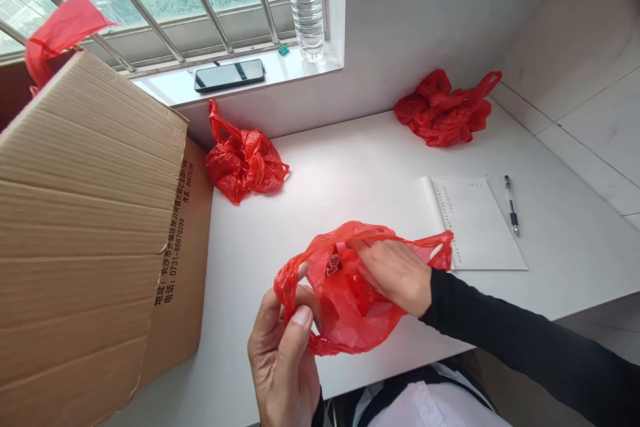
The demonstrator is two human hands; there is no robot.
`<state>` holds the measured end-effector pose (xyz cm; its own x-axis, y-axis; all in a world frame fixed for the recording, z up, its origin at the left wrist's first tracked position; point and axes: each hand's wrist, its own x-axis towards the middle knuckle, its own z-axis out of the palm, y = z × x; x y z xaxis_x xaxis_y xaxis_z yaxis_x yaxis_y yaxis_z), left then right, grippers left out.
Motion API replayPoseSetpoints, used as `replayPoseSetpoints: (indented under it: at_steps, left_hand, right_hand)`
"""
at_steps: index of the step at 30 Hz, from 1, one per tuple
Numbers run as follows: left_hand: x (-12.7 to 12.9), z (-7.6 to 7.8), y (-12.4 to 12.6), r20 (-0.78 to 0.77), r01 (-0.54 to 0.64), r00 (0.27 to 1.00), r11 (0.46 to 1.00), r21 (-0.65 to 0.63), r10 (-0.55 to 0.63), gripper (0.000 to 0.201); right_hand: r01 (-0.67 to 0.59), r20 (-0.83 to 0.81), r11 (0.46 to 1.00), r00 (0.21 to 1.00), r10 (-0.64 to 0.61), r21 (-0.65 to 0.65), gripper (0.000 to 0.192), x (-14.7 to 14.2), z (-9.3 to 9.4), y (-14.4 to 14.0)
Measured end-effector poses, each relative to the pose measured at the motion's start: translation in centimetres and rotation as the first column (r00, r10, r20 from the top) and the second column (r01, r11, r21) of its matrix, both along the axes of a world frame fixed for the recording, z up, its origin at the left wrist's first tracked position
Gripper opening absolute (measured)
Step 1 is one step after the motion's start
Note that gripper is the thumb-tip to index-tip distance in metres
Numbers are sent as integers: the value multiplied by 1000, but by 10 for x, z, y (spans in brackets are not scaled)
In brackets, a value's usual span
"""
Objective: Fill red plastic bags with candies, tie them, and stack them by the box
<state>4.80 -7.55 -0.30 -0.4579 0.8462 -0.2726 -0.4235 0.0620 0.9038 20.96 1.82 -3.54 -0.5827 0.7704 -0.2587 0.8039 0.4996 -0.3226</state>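
A thin red plastic bag (350, 340) is spread open above the white table, its mouth facing up toward me. My left hand (285, 353) pinches the bag's left handle and rim between thumb and fingers. Through the mouth reaches my right hand (395, 273), in a black sleeve; its fingertips are hidden inside by the red plastic. Whether they hold anything cannot be seen. A small packet with dark red and white print (332, 265) shows in the bag, left of my right fingers. The bag's other handle (441, 250) sticks out beyond my right wrist.
On the left stands a large cardboard box (75, 233) with red plastic poking out. Two bunched red bags (246, 163) (445, 109) lie along the wall. A notepad (475, 223) and a pen (511, 205) lie right. The sill holds a phone (229, 75) and a water bottle (306, 3).
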Motion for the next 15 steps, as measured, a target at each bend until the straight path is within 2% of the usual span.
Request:
replayPoseSetpoints:
  at_steps: [3, 6, 10, 15]
  left_hand:
    - [2, 1, 1, -9, 13, 1000, 1000, -11, -13, 12]
    - [4, -4, 0, 21, -27, 999, 998, -50, 28, 20]
    - [6, -7, -1, 3, -7, 1000, 997, -75, 7, 19]
    - [6, -5, 0, -9, 22, 1000, 998, -57, -23, 15]
  right_hand:
    - [-43, 157, 998, 986, 48, -36, 29, 16, -7, -7]
    - [-78, 227, 996, 970, 86, -43, 37, 23, -19, -14]
    - [-123, 219, 992, 968, 126, -28, 24, 20, -26, -15]
    - [-141, 176, 990, 974, 140, -6, 14, 17, -13, -13]
